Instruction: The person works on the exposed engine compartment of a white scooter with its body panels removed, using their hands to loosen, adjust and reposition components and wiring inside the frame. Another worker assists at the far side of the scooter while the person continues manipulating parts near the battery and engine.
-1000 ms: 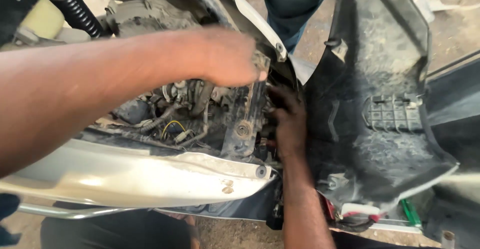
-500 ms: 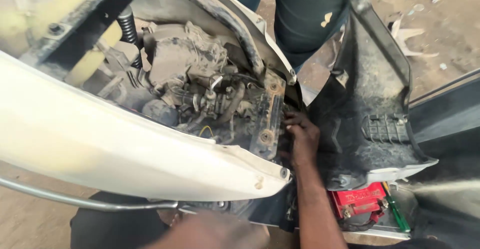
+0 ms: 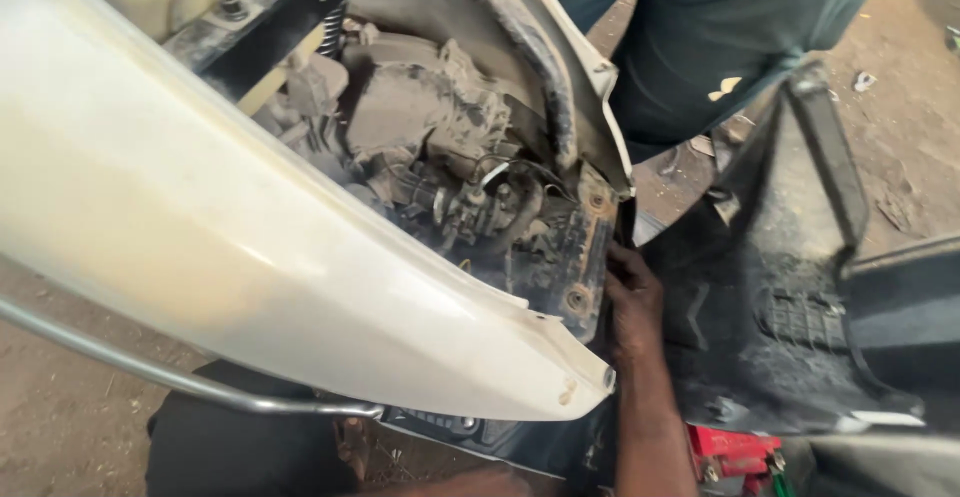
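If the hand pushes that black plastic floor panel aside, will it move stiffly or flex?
The black floor panel looks thin and already tilted loose, so it probably flexes. Its dusty ribbed surface likely gives grip. The right hand reaches in at its edge.

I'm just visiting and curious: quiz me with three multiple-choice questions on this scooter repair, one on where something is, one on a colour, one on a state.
1. Where is the right hand?
A. On the ground
B. At the gap between engine and black floor panel
C. On the steel rail

2. What colour is the large side panel?
A. White
B. Blue
C. Green

3. How does the engine look?
A. Polished clean
B. Wrapped in plastic
C. Exposed and dusty

Answers: 1 B, its fingers reach in beside the engine's edge. 2 A, the curved panel is glossy white. 3 C, the bodywork is open and grime covers it.
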